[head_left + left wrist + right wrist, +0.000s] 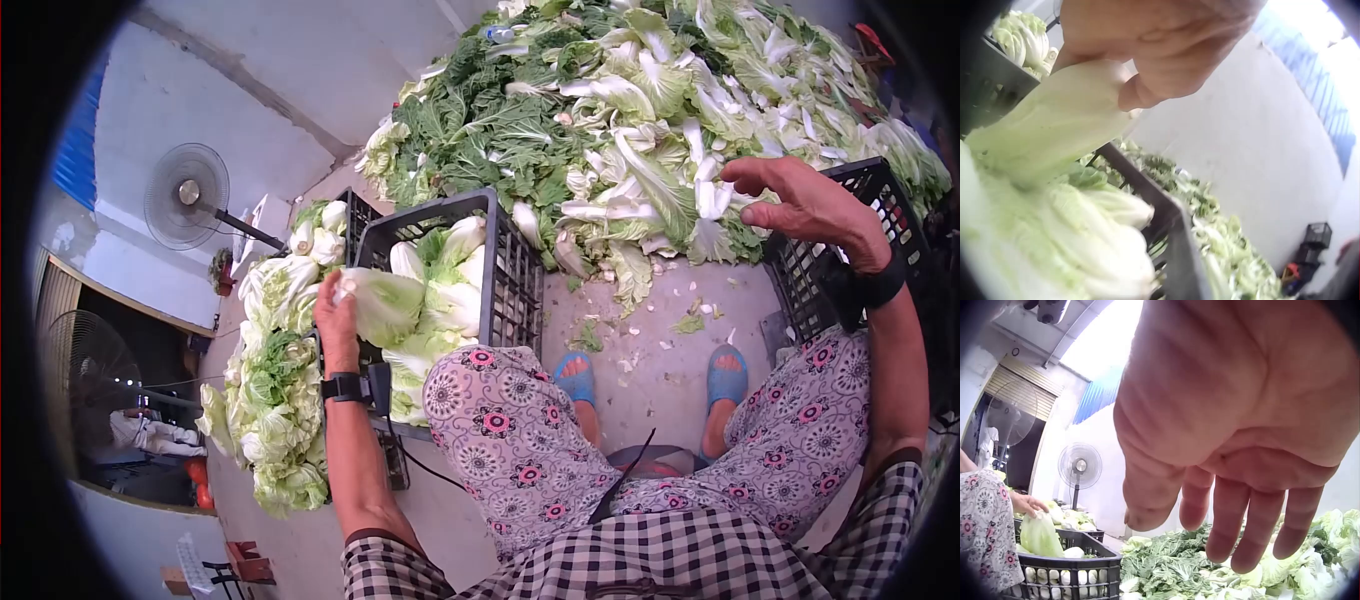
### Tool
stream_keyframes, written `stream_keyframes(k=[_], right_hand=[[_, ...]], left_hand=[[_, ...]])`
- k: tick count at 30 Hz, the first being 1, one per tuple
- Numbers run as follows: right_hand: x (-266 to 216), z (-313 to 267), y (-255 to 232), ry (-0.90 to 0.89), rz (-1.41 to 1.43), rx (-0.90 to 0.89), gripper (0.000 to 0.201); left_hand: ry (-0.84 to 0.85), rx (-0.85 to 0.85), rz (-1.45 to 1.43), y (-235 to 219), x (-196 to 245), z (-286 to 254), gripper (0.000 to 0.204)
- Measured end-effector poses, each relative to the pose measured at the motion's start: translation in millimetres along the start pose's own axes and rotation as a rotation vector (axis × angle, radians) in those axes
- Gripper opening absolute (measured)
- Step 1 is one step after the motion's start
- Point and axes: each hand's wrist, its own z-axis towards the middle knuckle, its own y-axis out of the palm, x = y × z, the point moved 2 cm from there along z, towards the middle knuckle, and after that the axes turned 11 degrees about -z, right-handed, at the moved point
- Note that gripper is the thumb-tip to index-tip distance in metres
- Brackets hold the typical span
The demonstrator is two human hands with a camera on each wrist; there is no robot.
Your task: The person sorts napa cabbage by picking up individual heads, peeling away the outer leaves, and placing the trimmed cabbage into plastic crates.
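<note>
In the head view my left hand (338, 318) grips a napa cabbage (385, 305) by its pale base end, over a black plastic crate (492, 275). The left wrist view shows the thumb and fingers of that hand (1166, 50) closed on the base, with the held cabbage (1060, 119) slanting down among others in the crate. More cabbages (455, 305) lie in the crate below. My right hand (800, 200) is raised at the right, near a second black crate (850, 195); in the right wrist view its fingers (1229, 519) hang extended with nothing in them.
A big heap of cabbages and loose leaves (600, 120) fills the floor ahead. Stacked cabbages (285, 400) stand beyond the left crate. A standing fan (188, 193) is by the wall. Leaf scraps (690, 320) litter the floor between my sandalled feet.
</note>
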Motion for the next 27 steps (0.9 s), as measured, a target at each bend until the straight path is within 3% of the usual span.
stream_keyframes(k=[3, 4, 7, 9, 11, 13, 15, 16, 17, 19, 20, 23, 26, 27], right_hand=[[-1, 10, 6, -0.068, -0.022, 0.086, 0.061], [-1, 16, 6, -0.048, -0.025, 0.062, 0.072], [-1, 35, 14, -0.251, -0.157, 0.406, 0.087], [-24, 44, 10, -0.198, -0.111, 0.472, 0.099], [-35, 54, 10, -0.299, -0.049, 0.555, 0.105], [-58, 49, 3, -0.349, 0.421, 0.406, 0.097], [-48, 44, 8, -0.303, 0.654, 0.316, 0.088], [-43, 42, 8, -0.283, 0.774, 0.277, 0.083], [-38, 41, 4, -0.209, 0.772, 0.336, 0.078], [-30, 41, -9, -0.057, 0.764, 0.445, 0.069], [-22, 42, -4, -0.119, 0.838, 0.463, 0.067], [-28, 42, 1, -0.083, 0.944, 0.431, 0.067], [-31, 43, 5, -0.121, 0.94, 0.358, 0.079], [-32, 42, 5, -0.129, 0.927, 0.345, 0.084]], left_hand=[[0.16, -0.037, -0.135, -7, 64, 12, 0.045], [0.197, -0.067, -0.143, 3, 95, 11, 0.045], [0.292, -0.232, -0.209, 53, 184, -1, 0.047], [0.323, -0.43, -0.301, 99, 228, -20, 0.048], [0.379, -0.573, -0.322, 155, 260, -46, 0.051], [0.408, -0.847, -0.436, 214, 278, -71, 0.054], [0.431, -0.909, -0.46, 257, 281, -93, 0.058], [0.442, -0.864, -0.489, 270, 281, -98, 0.069], [0.46, -0.845, -0.569, 279, 275, -95, 0.085], [0.325, -0.716, -0.567, 292, 244, -83, 0.096], [0.258, -0.748, -0.541, 297, 235, -87, 0.099], [0.049, -0.929, -0.289, 306, 197, -91, 0.097], [0.059, -0.875, -0.361, 315, 182, -108, 0.08], [-0.039, -0.866, -0.47, 317, 174, -106, 0.073]])
